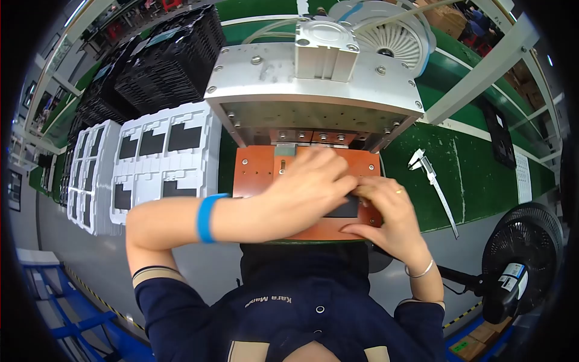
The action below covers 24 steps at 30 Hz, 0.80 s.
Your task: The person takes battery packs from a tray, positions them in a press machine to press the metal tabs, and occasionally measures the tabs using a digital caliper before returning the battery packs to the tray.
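Observation:
A dark flat piece (342,209) lies on the orange base plate (253,175) of a metal press (259,78). My left hand (313,181), with a blue band at the wrist, reaches over the plate, its fingers bent together near the piece's upper edge. What those fingertips hold is hidden and blurred. At the right side of the piece is my right hand (391,214), thumb stretched apart below and fingers curved toward the left fingertips. Part of the piece is covered by both hands.
White trays (208,145) with dark pieces stand at the left, before stacked black trays (169,66). A caliper (435,184) lies on the green table (398,160) at right. A black fan (522,259) is at lower right; a white reel (392,39) sits behind the press.

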Each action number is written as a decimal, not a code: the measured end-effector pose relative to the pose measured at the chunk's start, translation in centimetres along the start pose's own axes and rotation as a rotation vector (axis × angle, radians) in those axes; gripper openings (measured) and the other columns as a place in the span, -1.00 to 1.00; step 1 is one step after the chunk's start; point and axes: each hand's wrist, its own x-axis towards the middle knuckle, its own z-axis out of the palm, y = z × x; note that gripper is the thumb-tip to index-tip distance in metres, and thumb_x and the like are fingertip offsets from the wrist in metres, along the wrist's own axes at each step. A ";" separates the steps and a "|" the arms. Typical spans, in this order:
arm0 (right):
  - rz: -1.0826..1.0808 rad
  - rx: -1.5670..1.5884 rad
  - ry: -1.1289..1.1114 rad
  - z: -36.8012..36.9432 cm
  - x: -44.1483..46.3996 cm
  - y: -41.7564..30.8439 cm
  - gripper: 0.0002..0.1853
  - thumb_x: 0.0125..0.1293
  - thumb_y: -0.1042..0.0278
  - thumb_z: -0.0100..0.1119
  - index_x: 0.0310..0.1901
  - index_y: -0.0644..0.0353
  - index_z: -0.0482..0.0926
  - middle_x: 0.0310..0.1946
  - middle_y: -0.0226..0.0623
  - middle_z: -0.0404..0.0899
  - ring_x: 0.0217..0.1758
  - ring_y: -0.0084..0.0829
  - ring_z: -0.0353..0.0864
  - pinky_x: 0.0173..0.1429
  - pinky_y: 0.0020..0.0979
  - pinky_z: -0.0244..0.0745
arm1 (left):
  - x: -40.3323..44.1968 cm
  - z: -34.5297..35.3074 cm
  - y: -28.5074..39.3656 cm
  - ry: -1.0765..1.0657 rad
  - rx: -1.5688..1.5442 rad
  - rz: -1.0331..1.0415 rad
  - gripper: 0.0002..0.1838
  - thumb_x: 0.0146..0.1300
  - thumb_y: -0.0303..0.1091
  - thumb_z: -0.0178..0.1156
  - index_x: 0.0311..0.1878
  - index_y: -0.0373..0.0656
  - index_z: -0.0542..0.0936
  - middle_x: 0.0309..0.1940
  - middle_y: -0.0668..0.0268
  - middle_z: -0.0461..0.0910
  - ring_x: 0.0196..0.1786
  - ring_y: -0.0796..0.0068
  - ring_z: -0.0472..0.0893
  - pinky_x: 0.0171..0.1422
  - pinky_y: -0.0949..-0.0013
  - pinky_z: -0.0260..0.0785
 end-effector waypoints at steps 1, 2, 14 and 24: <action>-0.020 0.029 -0.019 0.7 0.0 0.0 -0.52 -0.04 0.18 0.52 -0.09 0.18 0.59 0.02 -0.25 0.60 0.10 -0.19 0.56 0.20 -0.20 0.40 | -0.9 -1.0 -0.3 0.081 0.080 0.035 -0.62 0.09 -0.38 0.29 0.03 -0.15 0.57 -0.09 0.19 0.49 0.08 0.14 0.48 0.27 0.06 0.31; -0.050 0.038 -0.028 1.1 0.3 0.0 -0.57 0.01 0.21 0.48 -0.10 0.17 0.60 0.03 -0.28 0.60 0.09 -0.21 0.56 0.17 -0.22 0.42 | -2.0 -2.5 -0.2 0.112 0.157 0.007 -0.63 0.05 -0.44 0.26 -0.01 -0.15 0.59 -0.08 0.20 0.50 0.14 0.15 0.48 0.32 0.02 0.30; 0.109 0.271 -0.063 2.4 4.2 -1.6 -0.72 0.13 0.48 0.37 -0.08 0.20 0.67 -0.11 -0.27 0.61 -0.05 -0.24 0.56 0.03 -0.32 0.45 | -8.0 -1.9 -1.0 -0.148 -0.006 0.077 -0.30 0.24 0.18 0.21 0.31 -0.09 0.46 0.37 0.10 0.36 0.40 0.13 0.36 0.44 -0.06 0.14; -0.132 -0.145 -0.002 5.2 5.4 -1.9 -0.68 0.03 0.56 0.26 -0.10 0.28 0.62 -0.14 -0.24 0.56 -0.07 -0.26 0.54 -0.05 -0.30 0.46 | -8.1 -1.5 -1.8 -0.100 -0.066 0.140 -0.32 0.22 0.11 0.23 0.23 -0.22 0.47 0.29 0.06 0.41 0.37 0.17 0.37 0.41 -0.04 0.17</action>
